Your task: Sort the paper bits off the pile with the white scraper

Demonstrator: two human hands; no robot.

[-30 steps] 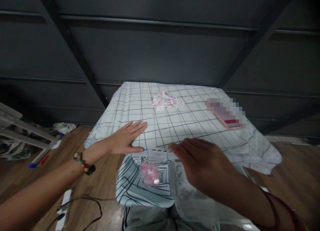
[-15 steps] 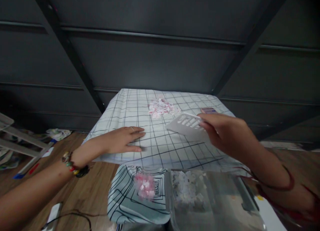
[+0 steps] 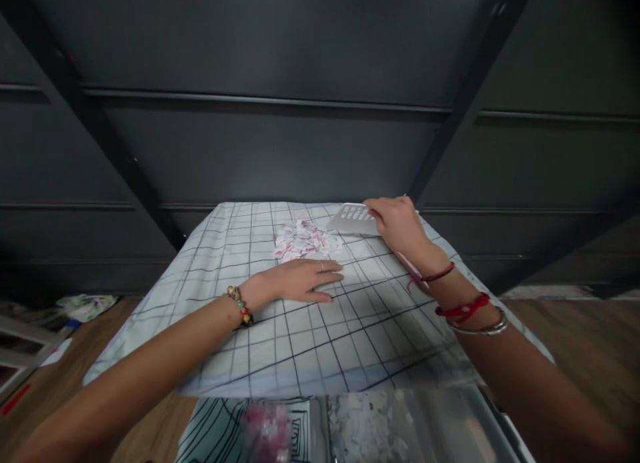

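Small white and pink paper scraps lie in a loose pile on the checked cloth. My right hand grips a flat white slotted plate, tilted, with its left edge close to the right side of the pile. What kind of plate it is I cannot make out. Just in front of the scraps, my left hand rests flat on the cloth, fingers stretched to the right and holding nothing.
Below the near table edge are a clear plastic box with pale scraps inside and a pink bundle on a patterned cloth. A dark panelled wall stands behind the table. At the left is a pale wooden frame.
The right hand has moved farther over the table with the slotted plate, toward the far side. My left hand has moved right, close below the pile. The camera view has shifted.
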